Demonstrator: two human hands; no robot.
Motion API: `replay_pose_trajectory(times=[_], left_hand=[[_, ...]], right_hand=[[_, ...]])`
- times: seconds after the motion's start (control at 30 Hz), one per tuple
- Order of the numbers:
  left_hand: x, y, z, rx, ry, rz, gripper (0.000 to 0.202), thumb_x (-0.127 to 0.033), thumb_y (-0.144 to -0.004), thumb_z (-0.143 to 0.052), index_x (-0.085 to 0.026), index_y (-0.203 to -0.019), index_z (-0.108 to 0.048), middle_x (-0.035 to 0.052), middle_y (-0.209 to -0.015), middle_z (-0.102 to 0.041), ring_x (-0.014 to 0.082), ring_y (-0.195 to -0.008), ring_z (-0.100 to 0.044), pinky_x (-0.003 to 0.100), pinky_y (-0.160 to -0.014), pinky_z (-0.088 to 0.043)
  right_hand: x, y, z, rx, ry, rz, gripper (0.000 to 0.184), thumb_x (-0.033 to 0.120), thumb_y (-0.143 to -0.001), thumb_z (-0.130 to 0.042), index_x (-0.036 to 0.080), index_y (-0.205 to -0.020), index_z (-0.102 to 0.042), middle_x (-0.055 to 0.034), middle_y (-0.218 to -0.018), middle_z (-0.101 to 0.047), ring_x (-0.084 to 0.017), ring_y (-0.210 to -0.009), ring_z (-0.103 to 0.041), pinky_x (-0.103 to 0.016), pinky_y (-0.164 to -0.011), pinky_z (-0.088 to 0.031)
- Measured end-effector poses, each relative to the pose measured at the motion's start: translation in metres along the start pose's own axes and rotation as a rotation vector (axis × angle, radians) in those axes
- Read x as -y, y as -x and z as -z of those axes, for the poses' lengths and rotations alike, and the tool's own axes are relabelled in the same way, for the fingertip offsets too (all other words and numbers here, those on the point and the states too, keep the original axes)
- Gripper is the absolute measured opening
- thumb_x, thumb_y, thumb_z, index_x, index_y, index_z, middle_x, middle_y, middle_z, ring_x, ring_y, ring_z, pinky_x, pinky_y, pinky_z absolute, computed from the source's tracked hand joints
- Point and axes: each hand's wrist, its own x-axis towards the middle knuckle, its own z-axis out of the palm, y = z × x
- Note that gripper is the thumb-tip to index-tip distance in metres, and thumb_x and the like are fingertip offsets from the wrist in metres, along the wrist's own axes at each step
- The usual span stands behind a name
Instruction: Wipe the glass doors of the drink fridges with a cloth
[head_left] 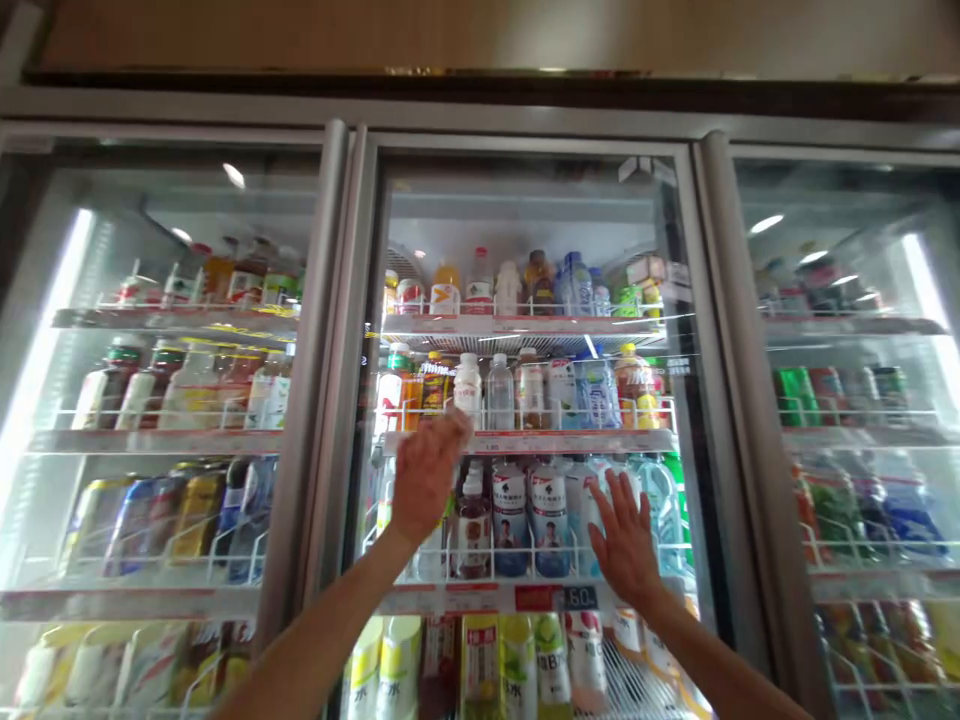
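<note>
Middle glass door [525, 190] appears shut before you; bottles [550, 515] stand on shelves [600, 440] behind it, none out yet. Your right hand [624, 530] is spread before them, contact uncertain. Your left hand [427, 480] is blurred; cannot tell whether it pinches anything.

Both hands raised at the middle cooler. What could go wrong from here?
1. Bumped or smeared glass: the left hand and the spread right hand are raised in front of what appears to be a closed glass door.
2. Dropped item: the left fingertips are blurred, so whether they hold anything is unclear; a loose grip could let something fall.
3. Knocked stock: bottles stand packed side by side, so taking one out might tip a neighbour.
</note>
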Motion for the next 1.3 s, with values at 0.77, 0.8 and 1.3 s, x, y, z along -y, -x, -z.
replay_pose_trajectory(times=[0.77,0.8,1.3], left_hand=[[-0.035,-0.146,-0.037,-0.134,0.01,0.114,0.043,-0.028,-0.089,-0.036,-0.024,-0.132,-0.041,0.0063,-0.138,-0.042,0.0262,-0.132,-0.029,0.051,-0.106,-0.021],[-0.055,-0.142,-0.04,-0.08,0.042,-0.053,0.044,-0.028,-0.089,-0.037,-0.028,-0.132,-0.04,0.0029,-0.139,-0.041,0.024,-0.133,-0.028,0.049,-0.108,-0.018],[-0.075,-0.163,-0.05,-0.055,0.065,-0.246,0.043,-0.023,-0.089,-0.036,-0.026,-0.132,-0.041,0.0015,-0.139,-0.041,0.0194,-0.134,-0.027,0.044,-0.11,-0.019]], right_hand=[[-0.057,-0.059,0.002,-0.185,0.102,-0.089,0.062,0.023,-0.088,-0.034,0.026,-0.144,-0.007,-0.0059,-0.15,-0.017,-0.026,-0.138,-0.016,-0.051,-0.106,-0.025],[-0.058,-0.059,0.002,-0.184,0.097,-0.087,0.061,0.023,-0.089,-0.034,0.026,-0.144,-0.007,-0.0056,-0.15,-0.017,-0.025,-0.138,-0.016,-0.051,-0.106,-0.025],[-0.063,-0.055,0.0,-0.24,0.001,-0.062,0.056,0.018,-0.089,-0.032,0.026,-0.143,-0.017,-0.0049,-0.148,-0.024,-0.023,-0.137,-0.019,-0.048,-0.108,-0.022]])
